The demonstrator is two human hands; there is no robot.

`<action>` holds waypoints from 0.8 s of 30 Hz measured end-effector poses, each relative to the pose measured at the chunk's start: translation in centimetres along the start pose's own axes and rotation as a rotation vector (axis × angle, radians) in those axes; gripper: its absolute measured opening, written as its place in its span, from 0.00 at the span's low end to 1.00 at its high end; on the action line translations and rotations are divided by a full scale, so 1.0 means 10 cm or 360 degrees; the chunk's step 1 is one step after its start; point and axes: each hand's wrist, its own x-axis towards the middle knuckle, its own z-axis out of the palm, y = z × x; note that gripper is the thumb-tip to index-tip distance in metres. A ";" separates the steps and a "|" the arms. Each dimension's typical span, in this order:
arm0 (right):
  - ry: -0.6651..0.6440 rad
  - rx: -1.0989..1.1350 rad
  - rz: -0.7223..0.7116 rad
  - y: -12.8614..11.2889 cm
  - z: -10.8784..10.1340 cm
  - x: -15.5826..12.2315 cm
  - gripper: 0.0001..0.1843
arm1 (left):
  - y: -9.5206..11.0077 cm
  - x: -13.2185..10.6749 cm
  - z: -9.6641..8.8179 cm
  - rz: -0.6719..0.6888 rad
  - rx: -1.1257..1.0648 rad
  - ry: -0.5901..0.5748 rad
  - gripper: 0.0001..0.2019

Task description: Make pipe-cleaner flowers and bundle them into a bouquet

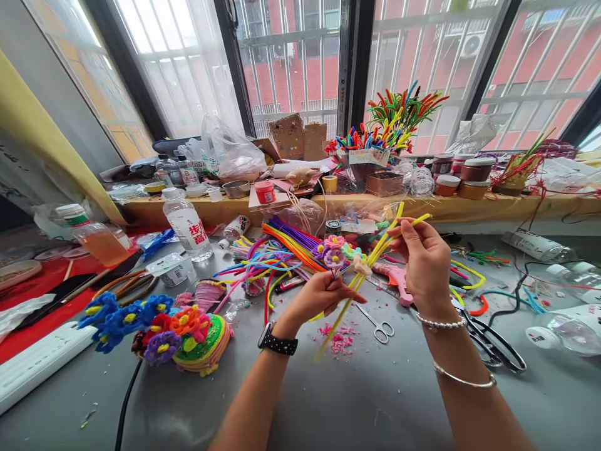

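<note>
My left hand (320,297) is closed around a small bunch of pipe-cleaner flowers (332,252), purple and pink with yellow centres, held upright by their stems. My right hand (424,263) pinches several yellow pipe cleaners (378,249) near their upper ends; they slant down past the left hand to the grey table (357,401). A black watch is on my left wrist and two silver bangles are on my right forearm. Pink fluff crumbs (342,338) lie on the table just under the hands.
Small scissors (378,326) lie below the hands, large black scissors (493,341) at right. A pink glue gun (397,279), loose coloured pipe cleaners (277,250), a flower basket craft (188,335), water bottles (186,224) and a cluttered window ledge (469,207) surround the work spot.
</note>
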 end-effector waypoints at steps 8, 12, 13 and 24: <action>-0.0102 0.0107 0.0112 -0.06 -0.02 -0.01 0.12 | -0.01 -0.01 -0.01 0.0128 0.0169 0.0150 0.16; -0.0570 -0.0134 0.0360 -0.09 0.01 -0.04 0.18 | -0.05 -0.01 -0.04 0.0351 0.0466 0.0338 0.10; -0.0747 -0.0228 0.0437 -0.10 0.01 -0.05 0.17 | -0.07 0.00 -0.05 0.0420 0.0523 0.0389 0.09; -0.1313 -0.0387 0.0289 -0.30 -0.06 -0.09 0.18 | -0.19 0.04 -0.11 0.0640 0.0782 0.0745 0.08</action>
